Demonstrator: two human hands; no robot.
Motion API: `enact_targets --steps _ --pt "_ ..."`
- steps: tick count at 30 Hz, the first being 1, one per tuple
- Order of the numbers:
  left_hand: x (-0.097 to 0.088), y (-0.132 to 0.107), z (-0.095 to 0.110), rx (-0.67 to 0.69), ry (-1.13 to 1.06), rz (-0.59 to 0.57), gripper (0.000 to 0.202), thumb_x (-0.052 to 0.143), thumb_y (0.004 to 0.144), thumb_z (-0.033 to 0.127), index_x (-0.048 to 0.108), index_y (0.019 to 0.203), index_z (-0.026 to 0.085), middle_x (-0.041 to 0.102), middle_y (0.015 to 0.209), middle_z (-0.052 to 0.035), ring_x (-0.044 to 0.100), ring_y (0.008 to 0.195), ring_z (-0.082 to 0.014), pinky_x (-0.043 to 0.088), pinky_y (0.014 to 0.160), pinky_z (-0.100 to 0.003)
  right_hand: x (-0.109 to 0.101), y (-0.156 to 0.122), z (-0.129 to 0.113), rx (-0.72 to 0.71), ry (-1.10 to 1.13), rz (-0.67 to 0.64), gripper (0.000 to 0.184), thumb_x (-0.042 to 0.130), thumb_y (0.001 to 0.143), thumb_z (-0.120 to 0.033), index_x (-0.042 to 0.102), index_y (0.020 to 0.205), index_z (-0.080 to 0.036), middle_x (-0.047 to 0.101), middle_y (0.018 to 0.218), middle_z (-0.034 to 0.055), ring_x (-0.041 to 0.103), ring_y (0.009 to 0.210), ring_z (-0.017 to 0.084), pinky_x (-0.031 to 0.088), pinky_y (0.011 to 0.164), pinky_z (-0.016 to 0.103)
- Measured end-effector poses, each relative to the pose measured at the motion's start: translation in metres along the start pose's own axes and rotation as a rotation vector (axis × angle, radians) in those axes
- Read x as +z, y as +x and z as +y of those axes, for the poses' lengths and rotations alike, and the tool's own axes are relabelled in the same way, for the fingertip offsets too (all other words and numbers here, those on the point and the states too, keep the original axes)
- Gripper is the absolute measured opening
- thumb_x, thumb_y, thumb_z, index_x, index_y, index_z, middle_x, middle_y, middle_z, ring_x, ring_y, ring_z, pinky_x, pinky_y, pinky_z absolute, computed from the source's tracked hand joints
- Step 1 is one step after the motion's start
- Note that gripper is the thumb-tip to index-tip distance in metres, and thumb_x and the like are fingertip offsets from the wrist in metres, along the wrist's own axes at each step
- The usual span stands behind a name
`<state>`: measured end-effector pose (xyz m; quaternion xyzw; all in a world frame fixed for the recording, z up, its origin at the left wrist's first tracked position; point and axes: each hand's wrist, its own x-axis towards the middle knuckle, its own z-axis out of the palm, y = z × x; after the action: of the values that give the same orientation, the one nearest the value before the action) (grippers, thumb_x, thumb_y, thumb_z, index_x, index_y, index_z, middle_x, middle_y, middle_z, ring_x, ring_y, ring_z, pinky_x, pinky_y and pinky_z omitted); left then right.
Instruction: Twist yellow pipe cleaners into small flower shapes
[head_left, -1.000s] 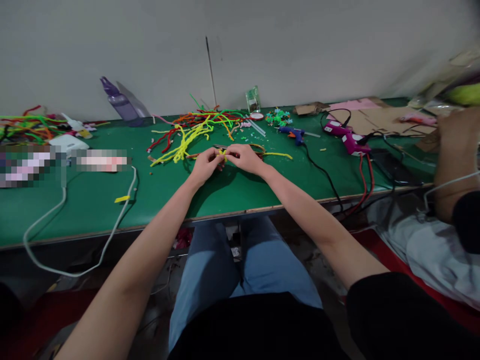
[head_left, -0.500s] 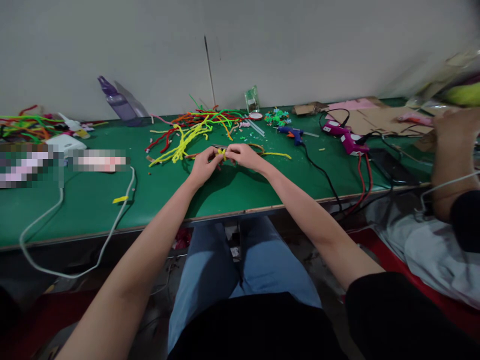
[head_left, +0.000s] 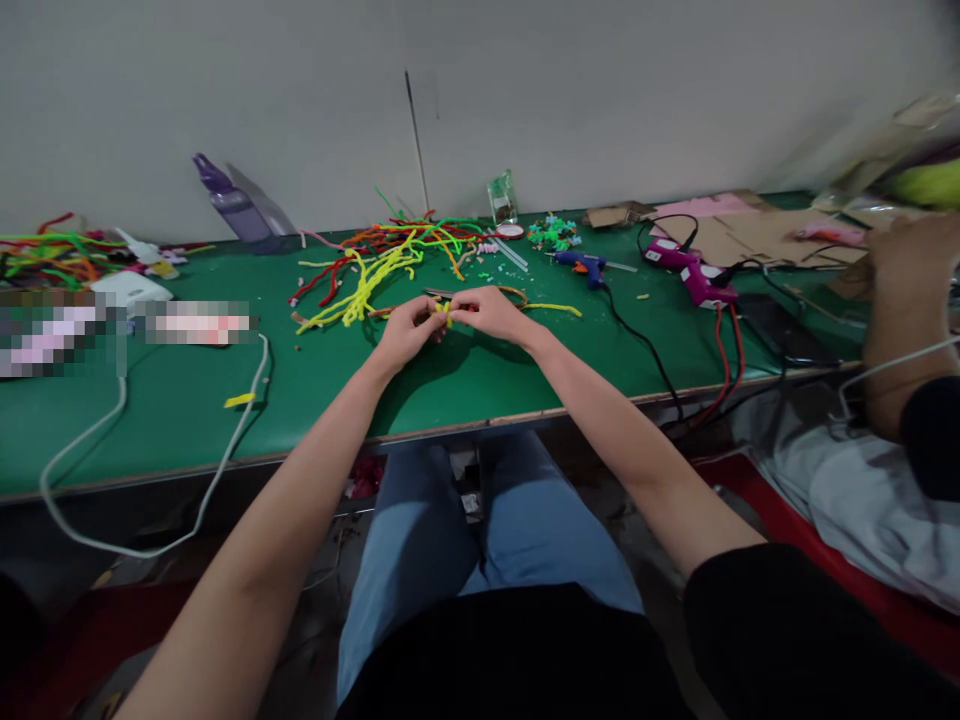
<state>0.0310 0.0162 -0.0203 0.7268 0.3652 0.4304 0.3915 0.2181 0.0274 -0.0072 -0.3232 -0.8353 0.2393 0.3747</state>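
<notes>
Close together over the green table (head_left: pixel 322 400), my left hand (head_left: pixel 409 330) and my right hand (head_left: pixel 487 312) pinch a small piece of yellow pipe cleaner (head_left: pixel 445 312) between their fingertips. Fingers cover most of the piece, so its full shape is hidden. Partly behind my hands lie scissors (head_left: pixel 439 293), with orange handles showing beyond the right hand. A loose yellow pipe cleaner (head_left: pixel 559 309) reaches out to the right. Just behind and to the left, a bundle of yellow pipe cleaners (head_left: pixel 364 290) lies before a pile of red, orange and green ones (head_left: pixel 427 236).
A blue glue gun (head_left: pixel 581 266) with a black cord lies to the right, near purple power devices (head_left: pixel 701 282) and a black phone (head_left: pixel 780 330). A purple bottle (head_left: pixel 236 205) leans at the wall. A white cable (head_left: pixel 202 500) loops over the left edge. A co-worker's arm (head_left: pixel 904 330) is far right.
My fingertips have shifted slightly around the yellow piece, which now shows more upright between them. Both hands stay in nearly the same place.
</notes>
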Motion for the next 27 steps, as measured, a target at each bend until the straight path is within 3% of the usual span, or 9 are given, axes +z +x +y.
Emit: enact_targets --steps 3,6,10,18,23,27 --pt "-0.0006 -0.0015 0.0006 0.091 0.149 -0.051 0.016 0.062 0.079 0.031 0.054 0.073 0.018 0.060 0.067 0.0004 0.056 0.056 -0.0113 0.046 0.057 -0.025 -0.0031 0.0017 -0.0008 0.251 0.269 -0.150 0.011 0.055 0.077 -0.013 0.061 0.067 -0.011 0.051 0.049 -0.0026 0.041 0.045 0.008 0.030 0.046 0.020" --pt "-0.0009 -0.0021 0.0010 0.120 0.203 -0.058 0.016 0.061 0.080 0.032 0.055 0.074 0.018 0.061 0.069 0.0000 0.057 0.057 -0.0120 0.047 0.058 -0.025 -0.0041 0.0017 -0.0006 0.361 0.493 -0.216 0.012 0.053 0.076 -0.009 0.056 0.065 -0.012 0.046 0.044 -0.0043 0.041 0.040 0.007 0.025 0.037 0.018" --pt "0.0000 -0.0012 0.0001 0.088 0.119 0.006 0.017 0.059 0.082 0.030 0.051 0.072 0.019 0.060 0.066 0.0006 0.057 0.057 -0.0121 0.047 0.057 -0.025 -0.0040 0.0010 -0.0043 0.339 0.522 -0.144 0.013 0.054 0.083 -0.013 0.056 0.071 -0.012 0.051 0.052 -0.0027 0.042 0.042 0.005 0.025 0.035 0.015" --pt "0.0018 -0.0019 0.0007 0.061 0.090 0.029 0.016 0.059 0.081 0.026 0.050 0.070 0.019 0.059 0.061 0.0021 0.058 0.055 -0.0118 0.047 0.057 -0.026 0.0016 0.0014 -0.0020 0.410 0.668 -0.136 0.018 0.049 0.085 -0.008 0.052 0.068 -0.013 0.038 0.045 -0.0066 0.048 0.042 0.006 0.025 0.034 0.014" --pt "0.0018 -0.0016 -0.0006 0.031 0.045 0.090 0.020 0.061 0.080 0.029 0.048 0.069 0.019 0.060 0.062 0.0022 0.057 0.054 -0.0113 0.048 0.056 -0.025 0.0000 0.0043 0.0023 0.428 0.607 -0.110 0.026 0.043 0.093 -0.020 0.055 0.072 -0.012 0.044 0.047 -0.0036 0.048 0.041 0.007 0.023 0.032 0.014" --pt "0.0026 -0.0015 -0.0004 0.018 0.038 0.103 0.020 0.063 0.078 0.029 0.049 0.068 0.019 0.060 0.061 0.0022 0.057 0.053 -0.0111 0.048 0.055 -0.025 0.0023 0.0049 -0.0020 0.461 0.521 -0.094 0.029 0.039 0.094 -0.020 0.052 0.068 -0.013 0.043 0.047 -0.0035 0.045 0.038 0.007 0.021 0.033 0.017"
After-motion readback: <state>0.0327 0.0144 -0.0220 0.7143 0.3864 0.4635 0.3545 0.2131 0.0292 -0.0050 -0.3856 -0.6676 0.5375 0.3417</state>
